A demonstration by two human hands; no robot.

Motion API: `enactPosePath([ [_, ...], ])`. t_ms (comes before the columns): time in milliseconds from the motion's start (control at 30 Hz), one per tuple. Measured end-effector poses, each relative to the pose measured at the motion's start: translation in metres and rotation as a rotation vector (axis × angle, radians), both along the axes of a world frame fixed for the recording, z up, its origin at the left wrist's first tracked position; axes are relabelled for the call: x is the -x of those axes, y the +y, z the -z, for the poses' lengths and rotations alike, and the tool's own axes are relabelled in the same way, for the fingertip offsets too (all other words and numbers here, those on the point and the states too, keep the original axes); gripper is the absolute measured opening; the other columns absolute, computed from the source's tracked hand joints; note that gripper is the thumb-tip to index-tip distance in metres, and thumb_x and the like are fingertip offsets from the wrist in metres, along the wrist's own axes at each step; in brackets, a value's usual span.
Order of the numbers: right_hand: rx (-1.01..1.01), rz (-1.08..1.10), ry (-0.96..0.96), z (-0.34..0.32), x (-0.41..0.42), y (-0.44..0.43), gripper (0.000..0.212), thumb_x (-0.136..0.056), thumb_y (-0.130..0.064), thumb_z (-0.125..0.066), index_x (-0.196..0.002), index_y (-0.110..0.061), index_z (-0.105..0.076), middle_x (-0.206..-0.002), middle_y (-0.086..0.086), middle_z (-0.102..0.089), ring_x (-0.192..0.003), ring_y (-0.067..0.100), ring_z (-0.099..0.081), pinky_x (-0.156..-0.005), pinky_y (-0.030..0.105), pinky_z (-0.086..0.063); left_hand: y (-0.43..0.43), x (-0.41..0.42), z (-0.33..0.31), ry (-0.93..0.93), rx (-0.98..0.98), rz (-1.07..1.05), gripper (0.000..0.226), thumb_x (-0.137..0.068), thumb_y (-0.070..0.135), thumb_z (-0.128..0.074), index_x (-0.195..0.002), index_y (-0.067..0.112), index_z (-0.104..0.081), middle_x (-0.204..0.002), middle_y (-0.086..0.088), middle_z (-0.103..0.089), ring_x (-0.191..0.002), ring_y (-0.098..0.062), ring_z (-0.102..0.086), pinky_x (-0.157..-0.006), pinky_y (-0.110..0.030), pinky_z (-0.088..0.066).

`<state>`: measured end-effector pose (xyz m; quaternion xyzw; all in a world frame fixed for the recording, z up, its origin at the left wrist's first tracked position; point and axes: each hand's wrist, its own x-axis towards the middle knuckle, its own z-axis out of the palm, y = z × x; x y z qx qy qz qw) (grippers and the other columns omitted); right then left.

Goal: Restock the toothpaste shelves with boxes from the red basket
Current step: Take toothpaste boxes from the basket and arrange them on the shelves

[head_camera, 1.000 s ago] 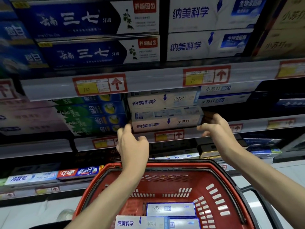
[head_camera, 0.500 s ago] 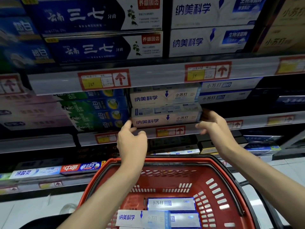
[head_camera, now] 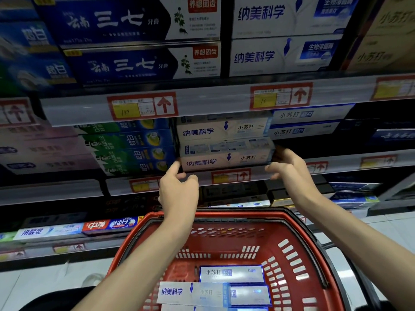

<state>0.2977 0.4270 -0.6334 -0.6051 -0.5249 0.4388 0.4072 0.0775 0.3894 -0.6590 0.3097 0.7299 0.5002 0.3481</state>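
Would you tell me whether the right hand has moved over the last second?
Yes: the right hand edged left along the shelf rail to the lower box's right end.

Both hands up at the shelf: L hand (head_camera: 179, 194) has risen, index tip now touching the lower box's (head_camera: 224, 162) left end; R hand (head_camera: 292, 171) has moved in, fingers against its right end.
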Motion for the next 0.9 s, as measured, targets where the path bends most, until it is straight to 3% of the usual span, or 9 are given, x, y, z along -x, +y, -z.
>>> enactPosePath([
  [167,0.027,0.004,-0.014,-0.001,0.000,0.000,0.058,-0.088,-0.008,-0.064,-0.144,-0.013,-0.052,-0.131,0.001,-0.067,-0.100,0.018,-0.061,-0.079,0.019,-0.043,-0.003,-0.005,-0.004,-0.020,-0.034,0.000,0.060,-0.097,0.015,-0.060,-0.153,0.028,-0.044,-0.123,0.006,-0.064,-0.126,-0.021,-0.055,-0.110,-0.038,-0.040],
  [267,0.004,0.032,-0.037,-0.003,0.000,-0.004,0.072,-0.080,-0.016,-0.067,-0.149,-0.017,-0.047,-0.135,-0.001,-0.063,-0.117,0.023,-0.061,-0.093,0.028,-0.047,-0.008,-0.002,-0.011,-0.031,-0.079,0.002,0.055,-0.096,0.013,-0.060,-0.148,0.027,-0.049,-0.125,0.005,-0.063,-0.114,-0.012,-0.059,-0.098,-0.028,-0.041],
  [333,-0.012,0.064,-0.035,-0.005,-0.001,-0.007,0.071,-0.087,-0.008,-0.067,-0.153,-0.019,-0.041,-0.133,-0.005,-0.058,-0.122,0.022,-0.059,-0.102,0.035,-0.046,-0.012,0.001,-0.017,-0.078,-0.122,0.025,0.049,-0.096,0.011,-0.060,-0.143,0.024,-0.054,-0.124,0.007,-0.061,-0.103,0.000,-0.057,-0.086,-0.016,-0.039],
  [400,-0.015,0.078,0.005,-0.006,-0.003,-0.011,0.070,-0.090,-0.002,-0.063,-0.154,-0.018,-0.039,-0.125,-0.009,-0.057,-0.118,0.017,-0.059,-0.098,0.033,-0.049,-0.016,0.008,-0.023,-0.132,-0.157,0.042,0.041,-0.097,0.008,-0.059,-0.136,0.020,-0.061,-0.123,0.007,-0.065,-0.103,0.003,-0.058,-0.081,-0.011,-0.039],
  [467,0.008,0.076,0.056,-0.009,-0.004,-0.016,0.066,-0.091,-0.001,-0.062,-0.151,-0.019,-0.043,-0.125,-0.007,-0.059,-0.114,0.014,-0.061,-0.088,0.027,-0.051,-0.021,0.017,-0.028,-0.192,-0.170,0.065,0.032,-0.098,0.010,-0.057,-0.127,0.020,-0.067,-0.119,0.006,-0.071,-0.106,-0.002,-0.063,-0.085,-0.015,-0.044],
  [600,0.073,0.075,0.207,-0.011,-0.004,-0.029,0.051,-0.089,0.000,-0.061,-0.137,-0.020,-0.060,-0.125,0.004,-0.069,-0.116,0.019,-0.066,-0.098,0.036,-0.054,-0.036,0.033,-0.030,-0.410,-0.129,0.111,0.029,-0.102,0.024,-0.048,-0.120,0.021,-0.071,-0.114,0.001,-0.077,-0.107,-0.014,-0.072,-0.094,-0.036,-0.050],
  [733,0.164,-0.043,0.346,-0.015,0.004,-0.056,0.043,-0.087,-0.008,-0.058,-0.128,-0.019,-0.067,-0.118,0.004,-0.077,-0.113,0.019,-0.071,-0.104,0.037,-0.049,-0.050,0.040,-0.030,-0.633,-0.123,0.143,0.039,-0.102,0.031,-0.044,-0.125,0.015,-0.070,-0.118,-0.004,-0.076,-0.111,-0.018,-0.072,-0.094,-0.035,-0.050],
  [900,0.267,-0.103,0.524,-0.011,0.010,-0.084,0.039,-0.093,-0.007,-0.051,-0.128,-0.013,-0.068,-0.120,0.010,-0.076,-0.115,0.023,-0.072,-0.108,0.042,-0.047,-0.064,0.036,-0.028,-0.688,-0.124,0.192,0.040,-0.100,0.030,-0.045,-0.126,0.012,-0.070,-0.120,-0.007,-0.075,-0.114,-0.022,-0.071,-0.092,-0.035,-0.049],
])
